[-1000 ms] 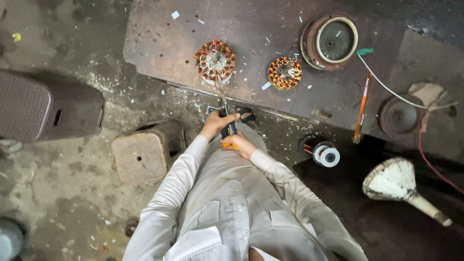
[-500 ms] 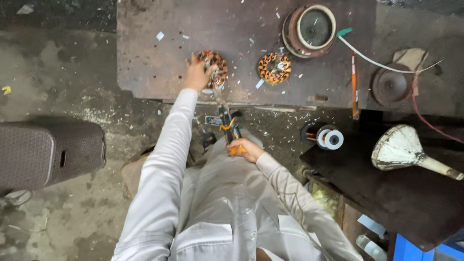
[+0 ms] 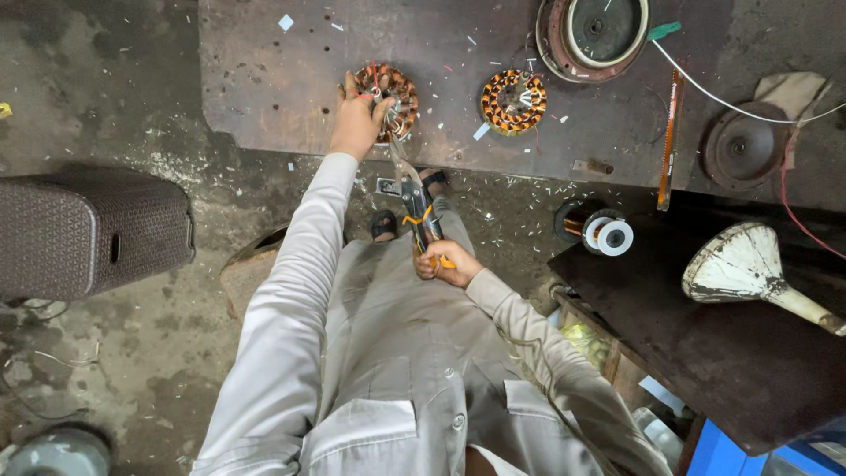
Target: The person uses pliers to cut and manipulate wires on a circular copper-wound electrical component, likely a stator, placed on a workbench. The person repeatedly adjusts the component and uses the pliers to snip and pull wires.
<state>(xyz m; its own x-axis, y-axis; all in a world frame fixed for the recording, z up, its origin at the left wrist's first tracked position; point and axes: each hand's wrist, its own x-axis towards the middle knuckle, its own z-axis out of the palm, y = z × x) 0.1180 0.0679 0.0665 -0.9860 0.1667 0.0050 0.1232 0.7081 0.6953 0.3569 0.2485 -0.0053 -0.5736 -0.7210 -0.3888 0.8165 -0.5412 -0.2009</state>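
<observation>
- You stand over a dark, scuffed metal workbench (image 3: 264,79) at 12 o'clock, strewn with pale paper scraps; below it lies a stained concrete floor (image 3: 106,353) littered with the same bits.
- Your left hand (image 3: 357,123) reaches out to 11 o'clock and is closed on the rim of a copper-wound stator (image 3: 394,88) that lies on the bench near its front edge.
- Your right hand (image 3: 445,264) sits close to your body at centre, clamped on the orange-and-black handles of a pair of scissors (image 3: 416,207); the blades point up toward the stator, their tips just below it.
- A second copper-wound stator (image 3: 514,100) lies at 1 o'clock, well apart from the first.
- Further round at 1 to 2 o'clock: a round motor housing (image 3: 592,35), a thin saw blade (image 3: 670,141), a dark round cover (image 3: 743,145).
- A spool of copper wire (image 3: 608,234) and a white fan blade (image 3: 749,269) lie at 3 o'clock on a lower dark table (image 3: 723,370).
- A dark woven stool (image 3: 88,234) stands at 9 o'clock.
- Nothing stands between your hands and the stator.
- Half a second ago your left hand already held the stator; a full second ago both hands were together on the scissors.
</observation>
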